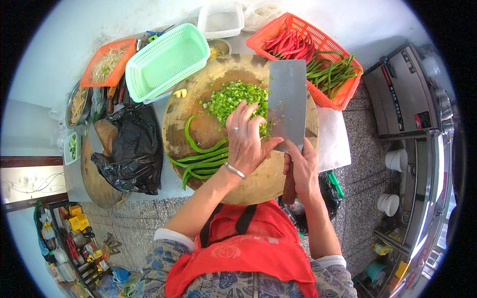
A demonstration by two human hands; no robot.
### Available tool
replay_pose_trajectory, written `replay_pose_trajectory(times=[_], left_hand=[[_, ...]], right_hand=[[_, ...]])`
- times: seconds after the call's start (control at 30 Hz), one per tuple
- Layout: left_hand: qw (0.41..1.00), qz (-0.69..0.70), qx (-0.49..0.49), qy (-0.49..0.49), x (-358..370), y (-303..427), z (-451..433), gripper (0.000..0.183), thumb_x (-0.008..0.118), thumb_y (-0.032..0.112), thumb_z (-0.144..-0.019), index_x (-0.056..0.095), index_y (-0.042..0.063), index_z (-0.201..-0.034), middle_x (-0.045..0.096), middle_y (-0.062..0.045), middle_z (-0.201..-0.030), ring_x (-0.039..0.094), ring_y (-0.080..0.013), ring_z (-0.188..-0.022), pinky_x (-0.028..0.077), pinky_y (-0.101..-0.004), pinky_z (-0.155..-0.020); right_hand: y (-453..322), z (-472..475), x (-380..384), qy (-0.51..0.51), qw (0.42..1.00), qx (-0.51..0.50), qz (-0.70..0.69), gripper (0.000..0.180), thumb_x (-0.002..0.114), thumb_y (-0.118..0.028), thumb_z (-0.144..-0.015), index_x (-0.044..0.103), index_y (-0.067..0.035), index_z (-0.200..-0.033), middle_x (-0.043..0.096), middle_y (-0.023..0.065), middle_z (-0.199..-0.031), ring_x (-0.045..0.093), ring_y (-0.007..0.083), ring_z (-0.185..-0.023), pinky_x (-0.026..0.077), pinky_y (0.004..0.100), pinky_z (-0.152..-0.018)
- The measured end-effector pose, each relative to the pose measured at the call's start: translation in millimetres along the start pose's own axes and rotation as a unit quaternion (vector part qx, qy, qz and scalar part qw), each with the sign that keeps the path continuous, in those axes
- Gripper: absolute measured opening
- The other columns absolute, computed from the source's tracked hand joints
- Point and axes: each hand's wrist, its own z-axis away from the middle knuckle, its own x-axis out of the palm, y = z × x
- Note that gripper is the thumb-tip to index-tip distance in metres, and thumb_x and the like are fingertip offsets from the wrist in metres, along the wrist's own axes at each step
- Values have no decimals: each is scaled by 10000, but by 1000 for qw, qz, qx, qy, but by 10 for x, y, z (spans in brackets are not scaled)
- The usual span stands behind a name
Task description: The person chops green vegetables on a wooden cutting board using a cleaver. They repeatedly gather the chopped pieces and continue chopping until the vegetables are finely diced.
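My right hand (302, 169) grips the wooden handle of a broad cleaver (287, 100), its blade lying flat over the right part of a round wooden chopping block (261, 186). Fingers spread, my left hand (246, 136) rests at the near edge of a heap of chopped green peppers (236, 97), its thumb by the blade's lower corner. Part of the heap is hidden behind the fingers and the blade. Several whole long green peppers (205, 162) lie on the block left of my left wrist. Peeled garlic cloves (180, 93) sit near the block's upper left edge.
Beyond the block stand a green plastic basket (167, 61) and a red basket (341, 102) of red chillies and long green beans. To the left are a black plastic bag (139, 149) on a second wooden block (91, 178) and an orange basket (128, 48) of bean sprouts.
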Motion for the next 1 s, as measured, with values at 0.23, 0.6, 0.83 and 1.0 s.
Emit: replay_pose_trajectory(times=[0.23, 0.6, 0.83, 1.0], left_hand=[[1000, 6, 15, -10, 311, -224, -274, 589, 676, 528, -872, 502, 21, -1116, 476, -234, -1323, 411, -469, -1311, 307, -582, -1048], [994, -88, -47, -45, 105, -797, -469, 92, 703, 129, -881, 679, 47, -845, 663, -81, -850, 634, -279, -870, 478, -395, -802], [978, 54, -121, -160, -647, -504, 421, 45, 701, 49, -849, 671, 31, -877, 614, -117, -808, 630, -318, -763, 504, -412, -675], [981, -9, -83, -173, -707, -443, 751, 174, 729, 8, -759, 694, 47, -925, 612, -73, -952, 587, -287, -897, 488, -400, -789]], right_hand=[[124, -98, -46, -8, 998, 18, -57, 143, 565, -174, -1005, 581, -35, -1034, 526, -1, -664, 484, 81, -509, 415, 229, -474], [176, 219, -370, 35, 994, 39, 101, 186, 589, -182, -981, 615, 0, -958, 514, -12, -634, 466, 60, -542, 394, 252, -484], [279, 516, -463, 81, 989, 55, 115, 175, 604, -157, -983, 605, 11, -936, 518, -10, -622, 466, 58, -536, 382, 250, -479], [329, 585, -426, 80, 987, 60, 130, 186, 596, -165, -989, 605, 12, -934, 517, -11, -621, 462, 55, -536, 382, 249, -479]])
